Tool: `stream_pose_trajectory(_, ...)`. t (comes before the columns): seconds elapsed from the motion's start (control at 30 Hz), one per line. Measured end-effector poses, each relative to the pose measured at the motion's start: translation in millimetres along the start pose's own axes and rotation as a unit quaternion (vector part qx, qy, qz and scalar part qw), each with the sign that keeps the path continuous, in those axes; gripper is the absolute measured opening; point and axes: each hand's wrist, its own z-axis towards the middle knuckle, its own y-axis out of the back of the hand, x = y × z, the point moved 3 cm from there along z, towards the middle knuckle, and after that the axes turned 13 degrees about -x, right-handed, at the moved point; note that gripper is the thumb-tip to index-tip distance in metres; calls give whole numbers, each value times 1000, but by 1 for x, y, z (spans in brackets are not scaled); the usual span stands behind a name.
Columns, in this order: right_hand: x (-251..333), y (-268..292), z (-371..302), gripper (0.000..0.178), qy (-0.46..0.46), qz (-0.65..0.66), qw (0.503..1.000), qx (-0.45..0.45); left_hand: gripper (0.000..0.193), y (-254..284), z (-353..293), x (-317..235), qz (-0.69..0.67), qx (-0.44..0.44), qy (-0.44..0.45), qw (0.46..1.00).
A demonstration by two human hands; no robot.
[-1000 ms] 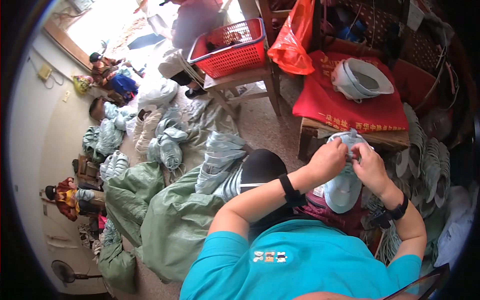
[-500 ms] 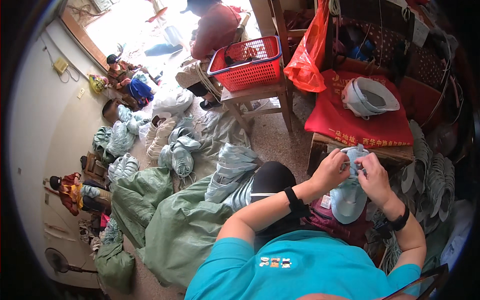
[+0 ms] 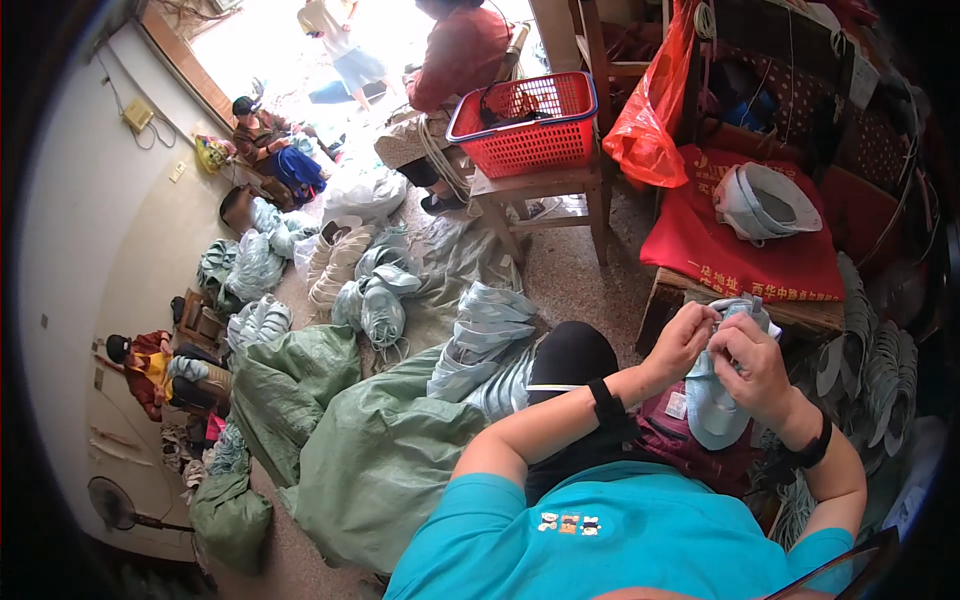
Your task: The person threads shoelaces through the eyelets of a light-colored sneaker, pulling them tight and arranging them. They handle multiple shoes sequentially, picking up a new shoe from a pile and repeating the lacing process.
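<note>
A pale blue shoe upper (image 3: 716, 420) rests on my lap, its rounded toe towards me. My left hand (image 3: 685, 338) is at the upper's left side, fingers pinched over its laced part. Over the right side bends my right hand (image 3: 752, 368), thumb and fingers drawn together. The fingertips of both hands nearly meet above the upper. What is pinched between them is too small to make out. Dark bands circle both wrists. Beyond the hands, the upper's far end lies near the edge of a wooden stool (image 3: 740, 307).
A red cloth (image 3: 690, 235) covers the stool, with whitish shoe uppers (image 3: 768, 203) on it. Green sacks (image 3: 380, 465) and bundled uppers (image 3: 480, 345) lie to my left. A red basket (image 3: 525, 140) stands on a chair. Several other people sit or stand further off.
The view has shifted slightly, moving the scene rightward. My hands stay at the upper; the right hand has turned, fingers more bent over it. Another person now stands in the bright doorway.
</note>
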Motion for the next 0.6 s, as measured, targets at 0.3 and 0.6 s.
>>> stream_pose_trajectory(0.3,27,-7,-12,16,85,78,993,38,12,6,-6,-3,-40,38,136,989)
stream_pose_trajectory(0.6,38,-14,-16,20,134,162,974,88,14,-5,-2,-22,80,12,-68,994)
